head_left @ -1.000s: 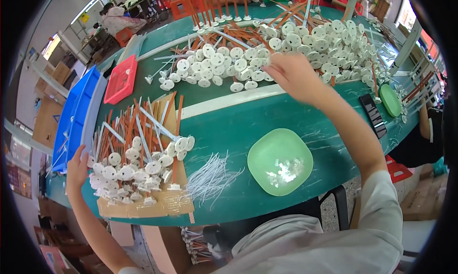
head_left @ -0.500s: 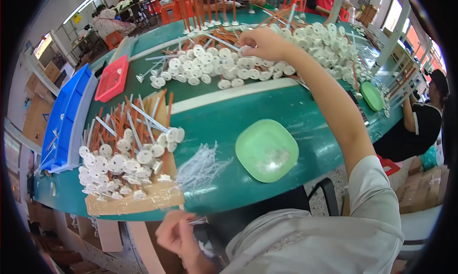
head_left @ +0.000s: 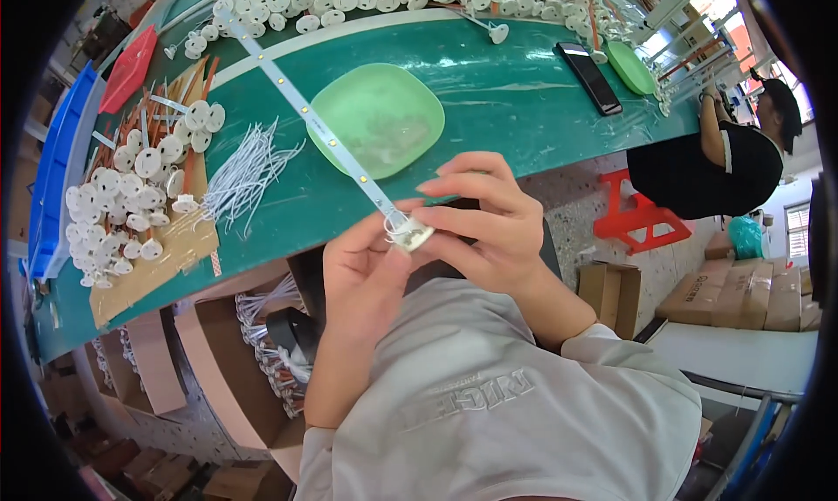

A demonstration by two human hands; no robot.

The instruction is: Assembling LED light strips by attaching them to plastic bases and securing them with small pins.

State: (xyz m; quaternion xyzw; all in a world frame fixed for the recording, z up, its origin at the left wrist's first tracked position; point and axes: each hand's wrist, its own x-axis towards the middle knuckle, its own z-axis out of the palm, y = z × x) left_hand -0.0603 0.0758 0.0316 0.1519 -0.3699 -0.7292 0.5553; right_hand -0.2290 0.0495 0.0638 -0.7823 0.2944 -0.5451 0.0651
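In front of my chest, my left hand (head_left: 367,278) and my right hand (head_left: 489,226) both pinch a white round base (head_left: 412,232). A long, narrow LED strip (head_left: 305,111) rises from this base and points up and left across the table. My left thumb and fingers close on the base's near left side. On its right edge are my right thumb and forefinger, while the other right fingers fan out above. A thin white loop of wire stands at the strip's foot. Behind the strip lies a light green dish (head_left: 349,95) with small translucent pieces in it.
Left of the dish lies a bundle of thin white wires (head_left: 247,174). Several disc-based strips (head_left: 113,195) rest on cardboard (head_left: 157,278). More white discs (head_left: 332,3) line the far side. A phone (head_left: 589,79) lies right. One person (head_left: 742,165) sits beyond a red stool (head_left: 633,213).
My right hand has come back from the far heap to my chest. My left hand has risen to meet it, and both now hold the LED strip's base. The view has tilted downward.
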